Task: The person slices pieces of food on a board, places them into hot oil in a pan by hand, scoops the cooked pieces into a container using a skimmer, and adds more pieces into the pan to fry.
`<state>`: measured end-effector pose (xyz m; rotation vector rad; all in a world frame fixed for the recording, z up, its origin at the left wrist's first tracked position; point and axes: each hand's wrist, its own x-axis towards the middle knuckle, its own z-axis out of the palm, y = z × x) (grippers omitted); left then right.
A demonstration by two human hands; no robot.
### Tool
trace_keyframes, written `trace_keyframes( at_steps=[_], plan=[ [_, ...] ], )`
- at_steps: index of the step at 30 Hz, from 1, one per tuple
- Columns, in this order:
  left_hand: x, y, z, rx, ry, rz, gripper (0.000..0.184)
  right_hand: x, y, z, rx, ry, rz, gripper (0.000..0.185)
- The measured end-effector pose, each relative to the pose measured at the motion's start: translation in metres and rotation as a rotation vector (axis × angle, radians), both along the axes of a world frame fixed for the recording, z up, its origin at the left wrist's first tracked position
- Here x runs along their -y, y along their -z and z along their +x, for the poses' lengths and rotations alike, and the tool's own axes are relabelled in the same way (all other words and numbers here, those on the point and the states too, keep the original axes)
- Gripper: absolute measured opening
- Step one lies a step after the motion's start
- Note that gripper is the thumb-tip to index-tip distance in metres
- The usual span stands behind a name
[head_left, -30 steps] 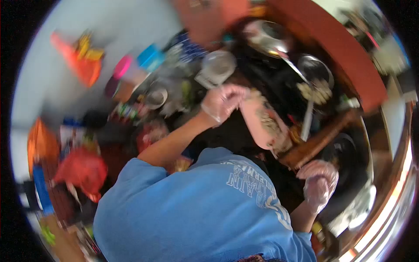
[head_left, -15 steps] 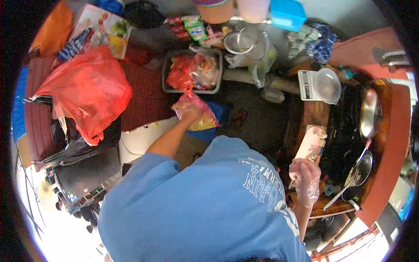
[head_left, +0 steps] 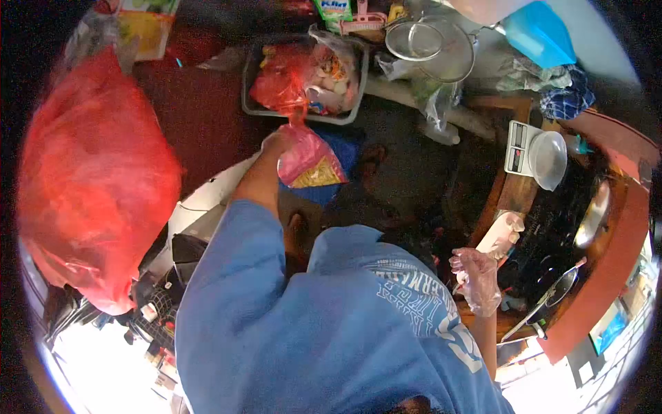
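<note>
One pink packet [head_left: 312, 159], yellow below, in grasping left hand [head_left: 277, 143], right hand's [head_left: 477, 277] hold unclear.

The person's 2 arms reach forward from a blue shirt [head_left: 331, 331]. The left hand [head_left: 277, 143] grips a pink packet [head_left: 309, 155] with yellowish contents near its lower edge, just beside a clear plastic tub [head_left: 363, 83] that contains a red bag [head_left: 279, 86] and pale round pieces. The right hand [head_left: 477, 277], in a transparent glove, has its fingers curled at the near end of a pink board [head_left: 498, 234]; contact is unclear. Beyond the board, a white scale [head_left: 518, 148] stands beside a clear bowl [head_left: 549, 162]. A large red sack [head_left: 100, 179] bulges at the far left.
</note>
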<state>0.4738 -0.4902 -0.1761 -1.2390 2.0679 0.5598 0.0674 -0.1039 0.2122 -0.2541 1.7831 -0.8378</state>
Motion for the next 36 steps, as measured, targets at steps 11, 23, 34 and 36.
trace_keyframes(
  at_steps=[11,23,34,36],
  plan=[
    [-0.01,-0.175,-0.097,0.146,0.255,0.207,0.053,-0.017,0.039,0.0,0.049,0.047,0.034,0.027],
    [-0.037,0.056,0.007,-0.044,0.198,0.301,0.036,-0.046,0.059,-0.01,0.113,0.12,0.08,0.034],
    [-0.11,0.104,0.003,-0.218,0.344,-0.06,0.027,-0.063,0.078,-0.008,0.167,0.143,0.095,0.035],
    [-0.118,0.112,0.004,-0.361,0.312,-0.186,0.028,-0.065,0.08,-0.007,0.201,0.178,0.078,0.039]
  ],
)
